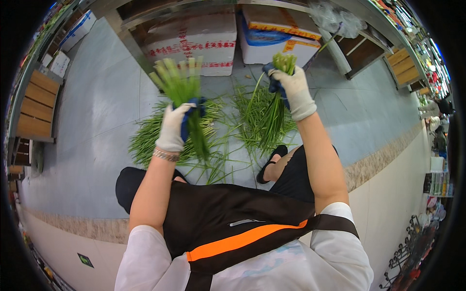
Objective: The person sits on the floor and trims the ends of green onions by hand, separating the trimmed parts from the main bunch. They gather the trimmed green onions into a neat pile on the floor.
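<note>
My left hand (180,123), in a white glove with a blue palm, grips a bunch of long green stalks (178,83); their pale cut ends fan out at the top and the dark leafy ends hang down. Raised on the right, my gloved right hand (287,85) is closed round a tighter bunch of similar stalks (273,120), pale ends up. Beneath the left hand lies a heap of green stalks (149,136) on the grey floor. A looser, tangled pile of thin green leaves (247,105) lies under the right hand, with strands scattered between the two.
White foam boxes (196,43) (260,51) stand under a counter ahead, one with a blue plastic bag (264,37). Clear plastic (335,18) hangs at its right. My shoe (272,163) is close to the leaves. Wood-slatted stands (38,105) are at the left; people are far off at the right.
</note>
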`<state>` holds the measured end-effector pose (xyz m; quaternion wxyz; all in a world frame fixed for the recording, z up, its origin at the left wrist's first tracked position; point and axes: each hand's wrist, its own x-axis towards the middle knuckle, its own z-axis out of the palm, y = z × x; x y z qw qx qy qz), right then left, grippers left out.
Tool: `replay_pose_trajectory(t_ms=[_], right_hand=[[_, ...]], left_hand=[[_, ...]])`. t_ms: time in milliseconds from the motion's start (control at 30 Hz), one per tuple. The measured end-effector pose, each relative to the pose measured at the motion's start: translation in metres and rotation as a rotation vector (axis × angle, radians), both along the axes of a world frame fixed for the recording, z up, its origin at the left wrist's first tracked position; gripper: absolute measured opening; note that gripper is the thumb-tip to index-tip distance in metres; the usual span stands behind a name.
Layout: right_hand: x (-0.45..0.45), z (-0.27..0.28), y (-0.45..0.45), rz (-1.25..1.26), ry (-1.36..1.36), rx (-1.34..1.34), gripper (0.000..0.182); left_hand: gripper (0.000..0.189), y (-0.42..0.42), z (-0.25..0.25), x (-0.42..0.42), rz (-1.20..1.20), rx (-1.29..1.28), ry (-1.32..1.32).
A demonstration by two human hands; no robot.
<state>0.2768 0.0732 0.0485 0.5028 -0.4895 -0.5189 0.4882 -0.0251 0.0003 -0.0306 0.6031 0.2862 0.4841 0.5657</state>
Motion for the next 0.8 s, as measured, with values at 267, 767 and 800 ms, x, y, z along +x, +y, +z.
replay_pose_trajectory(t_ms=[267, 767, 800], right_hand=[[-0.06, -0.014, -0.016, 0.054, -0.086, 0.083, 0.01], [-0.037, -0.01, -0.003, -0.01, -0.028, 0.085, 0.015], [-0.042, -0.009, -0.01, 0.005, -0.113, 0.141, 0.017]], left_hand=[[0.036, -0.01, 0.013, 0.047, -0.298, -0.069, -0.234], [0.024, -0.005, 0.023, 0.055, -0.13, 0.053, 0.0], [0.023, -0.005, 0.023, 0.057, -0.088, 0.074, 0.034]])
